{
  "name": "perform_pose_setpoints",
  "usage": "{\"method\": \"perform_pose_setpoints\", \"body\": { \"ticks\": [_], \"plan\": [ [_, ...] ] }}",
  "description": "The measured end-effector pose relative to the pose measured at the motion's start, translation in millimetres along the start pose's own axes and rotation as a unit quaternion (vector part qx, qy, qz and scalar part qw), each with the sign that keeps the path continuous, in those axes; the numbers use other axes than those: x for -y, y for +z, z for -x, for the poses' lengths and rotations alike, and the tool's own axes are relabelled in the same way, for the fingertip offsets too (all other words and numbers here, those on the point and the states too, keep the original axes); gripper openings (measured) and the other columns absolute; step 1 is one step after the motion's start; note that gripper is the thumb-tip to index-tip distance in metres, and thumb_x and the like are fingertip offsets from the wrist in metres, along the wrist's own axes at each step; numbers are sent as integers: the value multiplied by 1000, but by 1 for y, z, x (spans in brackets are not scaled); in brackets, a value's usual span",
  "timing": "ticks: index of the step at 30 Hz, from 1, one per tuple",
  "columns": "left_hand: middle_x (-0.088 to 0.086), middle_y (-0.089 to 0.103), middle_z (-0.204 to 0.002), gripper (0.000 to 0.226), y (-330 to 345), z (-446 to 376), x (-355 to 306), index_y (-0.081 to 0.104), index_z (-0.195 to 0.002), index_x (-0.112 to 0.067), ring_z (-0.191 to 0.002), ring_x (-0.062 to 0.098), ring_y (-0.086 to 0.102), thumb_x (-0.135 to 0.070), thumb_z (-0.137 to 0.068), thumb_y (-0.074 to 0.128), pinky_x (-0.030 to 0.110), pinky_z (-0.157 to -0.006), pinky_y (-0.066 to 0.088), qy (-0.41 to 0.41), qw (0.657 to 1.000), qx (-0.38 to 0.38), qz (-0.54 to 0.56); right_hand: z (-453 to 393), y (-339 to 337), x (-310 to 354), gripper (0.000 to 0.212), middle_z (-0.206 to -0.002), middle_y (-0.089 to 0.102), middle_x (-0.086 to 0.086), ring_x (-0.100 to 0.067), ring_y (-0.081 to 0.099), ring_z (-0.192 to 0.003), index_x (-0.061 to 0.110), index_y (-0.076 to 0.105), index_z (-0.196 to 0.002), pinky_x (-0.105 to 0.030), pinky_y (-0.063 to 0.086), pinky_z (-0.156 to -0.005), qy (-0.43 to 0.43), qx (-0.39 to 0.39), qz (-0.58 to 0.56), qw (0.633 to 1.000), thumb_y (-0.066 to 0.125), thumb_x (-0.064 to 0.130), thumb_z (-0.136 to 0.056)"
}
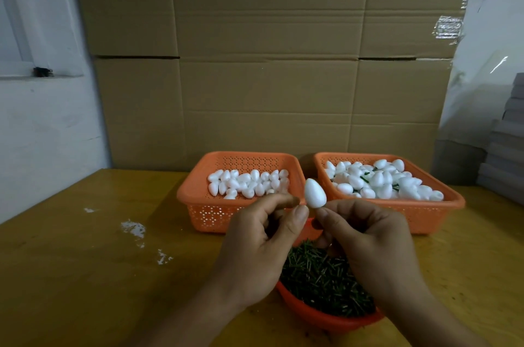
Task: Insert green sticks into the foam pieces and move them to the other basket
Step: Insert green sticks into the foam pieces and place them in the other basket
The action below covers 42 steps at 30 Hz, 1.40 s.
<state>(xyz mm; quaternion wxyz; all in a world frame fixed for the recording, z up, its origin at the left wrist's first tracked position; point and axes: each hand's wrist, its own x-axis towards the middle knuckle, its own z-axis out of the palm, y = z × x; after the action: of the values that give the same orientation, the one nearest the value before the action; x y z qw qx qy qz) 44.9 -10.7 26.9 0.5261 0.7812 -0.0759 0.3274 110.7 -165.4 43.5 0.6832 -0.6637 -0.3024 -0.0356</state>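
Observation:
A white egg-shaped foam piece [314, 193] stands point-up above the bowl, pinched at its base by my right hand [368, 241]. My left hand [261, 244] is beside it with fingers curled, thumb and forefinger tips close to the foam's lower left; whether it holds a stick is hidden. The left orange basket [198, 204] holds plain foam pieces [249, 183]. In the right orange basket [442, 213] lie foam pieces with green sticks [380, 180]. An orange bowl [320, 318] of green sticks [320, 281] sits under my hands.
The wooden table [85, 275] has white foam crumbs [133, 229] on its left half. Stacked cardboard boxes [263, 63] form a wall right behind the baskets. A pile of grey sheets [507, 153] stands at the right edge.

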Motion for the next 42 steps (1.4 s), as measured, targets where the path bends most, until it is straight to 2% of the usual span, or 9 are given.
{"method": "perform_pose_setpoints", "body": {
  "ticks": [11, 15, 18, 21, 25, 32, 35, 38, 42],
  "plan": [
    [-4, 69, -79, 19, 2, 3, 11, 70, -91, -29, -72, 17, 65, -44, -92, 58, 42, -66, 53, -25, 997, 23, -62, -63, -32, -27, 10, -65, 73, 8, 2, 63, -56, 24, 76, -75, -23, 48, -54, 16, -145, 154, 977, 77, 21, -85],
    [-6, 69, -78, 12, 1, 2, 14, 70, -91, -30, -71, 14, 64, -37, -95, 62, 37, -64, 54, -28, 997, 23, -70, -105, -53, -43, 9, -73, 71, 5, -18, 67, -72, 21, 79, -85, -41, 56, -69, 57, -175, 277, 943, 72, 25, -88],
    [-9, 68, -78, 11, 1, 3, 15, 69, -90, -33, -68, 8, 62, -40, -93, 61, 26, -59, 50, -24, 996, 27, -78, -127, -64, -52, 24, -69, 68, -3, -27, 64, -73, 17, 77, -73, -32, 45, -64, 111, -183, 371, 903, 66, 32, -89],
    [-12, 65, -78, 14, 1, 5, 15, 68, -95, -36, -63, 7, 60, -46, -89, 60, 27, -55, 49, -22, 996, 19, -85, -145, -69, -59, 38, -84, 69, -14, -35, 65, -88, 13, 70, -67, -38, 44, -76, 172, -167, 430, 870, 59, 40, -91],
    [-12, 63, -80, 11, 2, 5, 15, 67, -100, -37, -62, 18, 60, -42, -91, 62, 35, -56, 51, -18, 995, 17, -94, -160, -68, -63, 23, -100, 67, -13, -33, 64, -94, 14, 70, -87, -38, 47, -81, 202, -173, 489, 831, 61, 34, -88],
    [-7, 63, -72, 12, -2, 3, 14, 67, -84, -30, -65, 7, 58, -31, -95, 63, 29, -59, 50, -20, 994, 40, -103, -166, -65, -63, 33, -119, 64, -13, -36, 58, -115, 17, 71, -101, -51, 39, -100, 239, -168, 534, 793, 58, 45, -88],
    [-7, 55, -60, 24, -2, 4, 13, 59, -73, -25, -53, 4, 48, -31, -96, 63, 27, -51, 42, -22, 994, 47, -93, -165, -65, -61, 30, -118, 64, -12, -34, 58, -113, 17, 70, -100, -46, 40, -87, 241, -161, 541, 790, 59, 42, -89],
    [-7, 45, -55, 36, -1, 4, 14, 48, -65, -20, -51, 5, 41, -33, -95, 63, 28, -51, 38, -23, 995, 43, -92, -162, -71, -61, 20, -92, 69, -9, -29, 62, -92, 16, 73, -85, -34, 44, -70, 193, -151, 534, 809, 62, 32, -87],
    [-8, 39, -54, 46, -1, 3, 15, 41, -58, -19, -53, 6, 39, -34, -96, 62, 31, -53, 37, -9, 993, 36, -113, -146, -71, -53, 18, -90, 71, -7, -30, 62, -93, 18, 76, -88, -44, 58, -74, 109, -154, 502, 844, 60, 26, -90]
  ]
}}
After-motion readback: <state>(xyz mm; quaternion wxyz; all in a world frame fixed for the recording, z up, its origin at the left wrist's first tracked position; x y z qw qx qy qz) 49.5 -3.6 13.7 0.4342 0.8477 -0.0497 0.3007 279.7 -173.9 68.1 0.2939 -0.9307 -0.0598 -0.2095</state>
